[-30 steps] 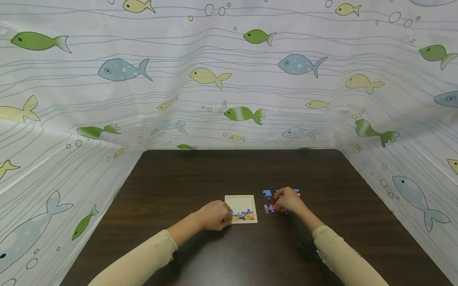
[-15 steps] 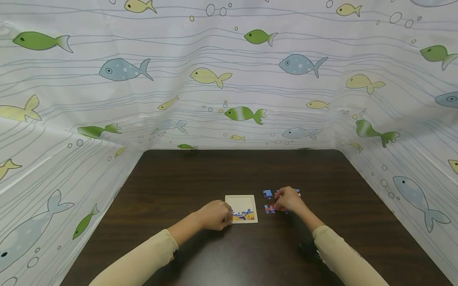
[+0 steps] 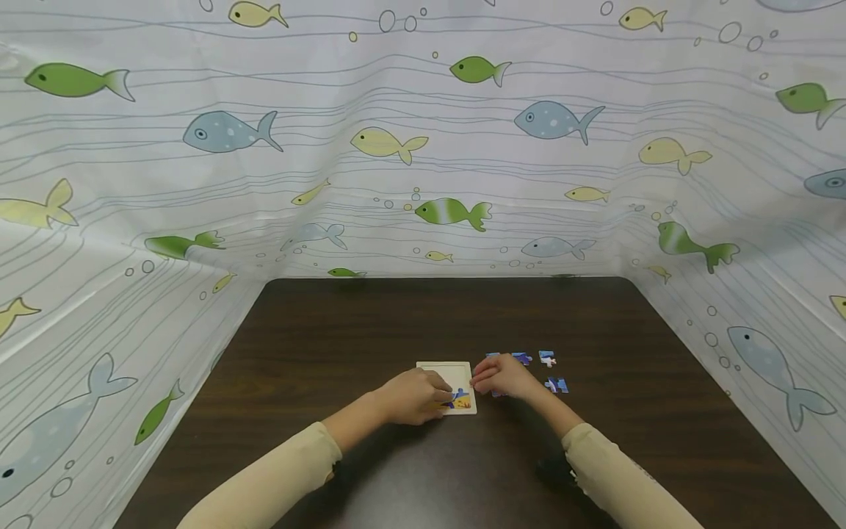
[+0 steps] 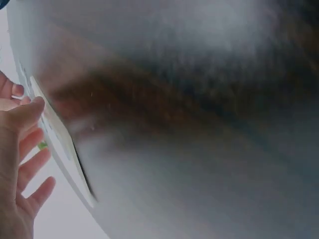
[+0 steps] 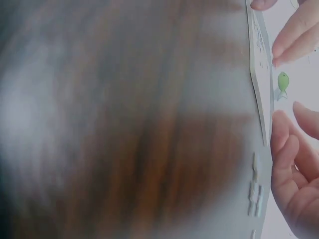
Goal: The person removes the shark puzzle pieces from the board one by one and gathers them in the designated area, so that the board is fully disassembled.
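Lying partly below the left fingers (image 3: 440, 394): puzzle tray (image 3: 446, 372).

White fish-print sheeting (image 3: 383, 180) on three sides; dark wood-grain table (image 3: 357, 323); soft sheen (image 3: 423, 477)

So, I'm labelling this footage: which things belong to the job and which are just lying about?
Belongs to the job:
puzzle tray
pieces set in it
loose pieces
left hand, over the tray
right hand, beside it

Just around:
table, as work surface
fish-print sheet, as backdrop
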{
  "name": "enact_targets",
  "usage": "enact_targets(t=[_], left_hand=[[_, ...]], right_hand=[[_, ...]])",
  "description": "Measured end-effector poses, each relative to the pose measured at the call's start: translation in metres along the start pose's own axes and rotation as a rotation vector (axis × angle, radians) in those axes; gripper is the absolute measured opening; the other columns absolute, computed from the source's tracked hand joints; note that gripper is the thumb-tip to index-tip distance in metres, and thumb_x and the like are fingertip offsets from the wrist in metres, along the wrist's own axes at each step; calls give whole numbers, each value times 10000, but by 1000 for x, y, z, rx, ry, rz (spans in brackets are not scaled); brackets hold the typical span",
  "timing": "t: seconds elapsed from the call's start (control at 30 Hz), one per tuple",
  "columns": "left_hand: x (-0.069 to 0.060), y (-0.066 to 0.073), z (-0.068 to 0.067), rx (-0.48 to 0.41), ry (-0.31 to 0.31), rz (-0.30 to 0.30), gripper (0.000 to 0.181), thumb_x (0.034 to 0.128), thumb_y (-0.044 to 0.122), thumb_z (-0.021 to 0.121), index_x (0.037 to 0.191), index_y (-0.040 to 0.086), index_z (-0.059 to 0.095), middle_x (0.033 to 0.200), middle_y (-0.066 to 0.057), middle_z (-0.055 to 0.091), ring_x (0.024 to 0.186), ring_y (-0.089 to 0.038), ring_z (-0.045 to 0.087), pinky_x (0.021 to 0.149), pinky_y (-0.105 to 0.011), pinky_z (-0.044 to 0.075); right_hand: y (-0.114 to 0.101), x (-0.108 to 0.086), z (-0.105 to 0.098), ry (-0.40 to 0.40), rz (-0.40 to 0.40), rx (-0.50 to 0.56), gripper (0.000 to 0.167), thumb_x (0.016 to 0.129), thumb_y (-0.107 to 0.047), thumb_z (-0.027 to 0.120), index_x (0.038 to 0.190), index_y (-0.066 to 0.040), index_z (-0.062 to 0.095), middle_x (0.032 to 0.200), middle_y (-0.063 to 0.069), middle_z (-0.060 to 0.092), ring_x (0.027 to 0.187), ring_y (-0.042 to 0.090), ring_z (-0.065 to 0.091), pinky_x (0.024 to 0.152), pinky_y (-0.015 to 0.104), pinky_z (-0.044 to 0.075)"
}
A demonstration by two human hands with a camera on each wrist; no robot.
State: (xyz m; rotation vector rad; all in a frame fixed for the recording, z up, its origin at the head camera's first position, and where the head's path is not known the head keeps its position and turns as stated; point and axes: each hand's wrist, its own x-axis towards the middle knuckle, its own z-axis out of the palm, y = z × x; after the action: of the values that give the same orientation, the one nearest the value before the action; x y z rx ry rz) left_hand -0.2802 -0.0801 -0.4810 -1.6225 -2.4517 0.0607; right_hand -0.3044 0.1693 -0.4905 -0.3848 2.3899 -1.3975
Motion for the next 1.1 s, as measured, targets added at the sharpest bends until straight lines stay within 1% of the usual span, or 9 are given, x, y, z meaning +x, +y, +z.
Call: enact_targets(t=[0.13,0.2,0.27,0.37,0.43,0.5,0.7,0.93,1.1], left_hand=[[0,3,6,-2,-66,-9,316,949,297,597,1232,177,670,1268,37,649,1193,-127,600,959,-287,493],[-2,5,8,-18,-89,-35,323,967,294,569,1256,179,655,1302,44,622,1213,-119,585,966,-283,487],[-3,6,9,-38,-98,-61,325,977,288,553,1271,186,645,1321,50,602,1223,-103,572,972,-276,481],[-4,6,8,-42,-98,-73,321,978,282,552,1274,198,643,1327,55,594,1222,-88,568,966,-269,482],[-4,7,8,-44,-96,-74,316,976,277,558,1270,201,646,1323,55,598,1215,-85,573,956,-269,488],[-4,7,7,-47,-102,-80,314,977,279,556,1268,203,648,1321,54,599,1212,-87,575,953,-273,490],[-3,9,8,-54,-145,-114,321,989,294,533,1283,218,636,1328,62,590,1222,-72,562,970,-268,478],[-5,12,6,-26,-147,-113,318,996,279,523,1285,204,634,1330,51,587,1228,-69,555,976,-260,474],[-6,15,6,-9,-142,-115,313,992,265,531,1282,199,632,1328,44,590,1216,-77,566,966,-259,480]], right_hand=[[-1,2,6,-69,-2,-19,309,869,-119,685,1114,64,644,1064,147,724,722,107,674,560,252,487],[-1,2,7,-74,-3,-32,302,881,-131,674,1115,59,653,1046,140,730,713,105,666,558,253,479],[-2,3,9,-63,-1,-48,282,882,-157,680,1087,35,678,964,124,745,695,107,654,557,260,479],[-2,4,10,-49,3,-69,251,876,-205,694,1027,-6,715,827,81,741,670,101,634,561,264,477],[-2,6,11,-46,9,-75,249,869,-234,704,1000,-24,727,778,58,731,667,96,633,570,264,481],[-1,7,12,-44,17,-65,254,860,-235,713,994,-20,729,785,61,736,676,95,638,579,264,479],[-1,8,14,-24,46,-27,259,851,-145,682,1060,7,701,967,88,751,722,97,639,592,277,473],[-6,9,16,-16,16,-90,225,862,-193,698,992,-12,722,832,67,740,687,114,627,584,277,480],[-7,12,18,20,84,-48,234,838,-180,722,992,-4,726,852,71,746,716,112,633,620,279,495]])
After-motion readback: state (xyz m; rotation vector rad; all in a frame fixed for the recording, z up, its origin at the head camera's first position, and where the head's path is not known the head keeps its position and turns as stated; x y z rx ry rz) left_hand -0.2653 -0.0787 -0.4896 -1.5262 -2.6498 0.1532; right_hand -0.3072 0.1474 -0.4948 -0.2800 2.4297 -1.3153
